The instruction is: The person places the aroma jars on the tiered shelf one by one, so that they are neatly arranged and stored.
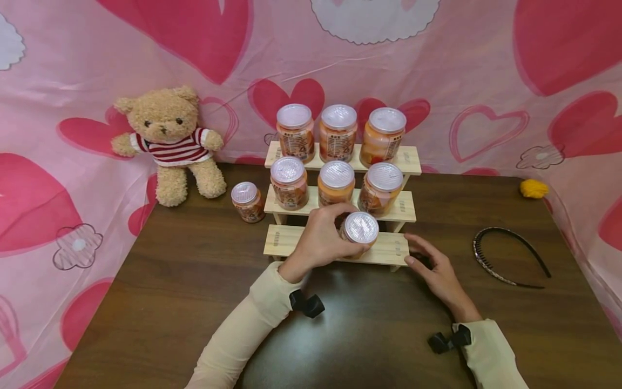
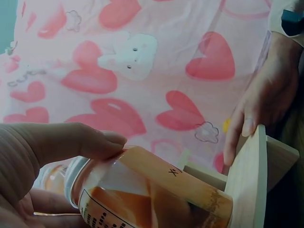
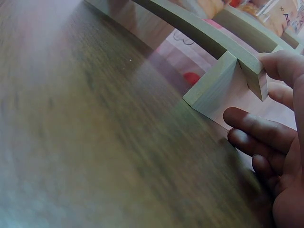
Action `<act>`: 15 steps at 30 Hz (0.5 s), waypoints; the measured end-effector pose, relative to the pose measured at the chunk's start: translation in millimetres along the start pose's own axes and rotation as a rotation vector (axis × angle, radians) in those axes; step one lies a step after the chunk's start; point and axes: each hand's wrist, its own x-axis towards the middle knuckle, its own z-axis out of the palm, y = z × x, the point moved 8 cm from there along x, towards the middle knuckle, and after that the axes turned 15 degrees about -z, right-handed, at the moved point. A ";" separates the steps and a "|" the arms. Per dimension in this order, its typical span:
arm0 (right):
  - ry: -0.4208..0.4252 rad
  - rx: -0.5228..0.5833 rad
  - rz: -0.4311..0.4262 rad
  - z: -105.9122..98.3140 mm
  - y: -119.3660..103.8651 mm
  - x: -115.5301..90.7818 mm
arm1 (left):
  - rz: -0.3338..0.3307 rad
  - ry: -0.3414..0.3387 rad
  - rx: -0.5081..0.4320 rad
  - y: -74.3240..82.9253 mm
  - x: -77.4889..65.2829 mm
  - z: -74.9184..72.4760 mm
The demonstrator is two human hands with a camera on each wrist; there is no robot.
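Observation:
My left hand (image 1: 323, 232) grips a jar (image 1: 361, 228) of orange-coloured fruit by its upper part. The jar has a silvery lid, and its base meets the lowest board (image 1: 286, 240) of a three-step wooden stand. In the left wrist view the thumb lies along the side of the jar (image 2: 156, 190), some fingers being hidden behind it. At the board's right end is my right hand (image 1: 437, 270), thumb and forefinger touching the wood. Its other fingers (image 3: 261, 130) hang loosely extended under the board in the right wrist view.
Several similar jars stand on the middle step (image 1: 311, 208) and top step (image 1: 316, 162). Another jar (image 1: 247, 202) is on the table left of the stand, near a teddy bear (image 1: 167, 143). A headband (image 1: 510, 256) and a yellow object (image 1: 533, 188) lie to the right.

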 end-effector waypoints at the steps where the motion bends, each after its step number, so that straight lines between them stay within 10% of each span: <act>1: -0.003 -0.003 0.002 0.2 0.2 0.0 | -0.004 -0.002 0.008 -0.8 0.4 1.0; 15: -0.008 -0.020 0.018 0.2 0.8 -0.2 | 0.000 0.011 0.094 -0.7 0.1 8.8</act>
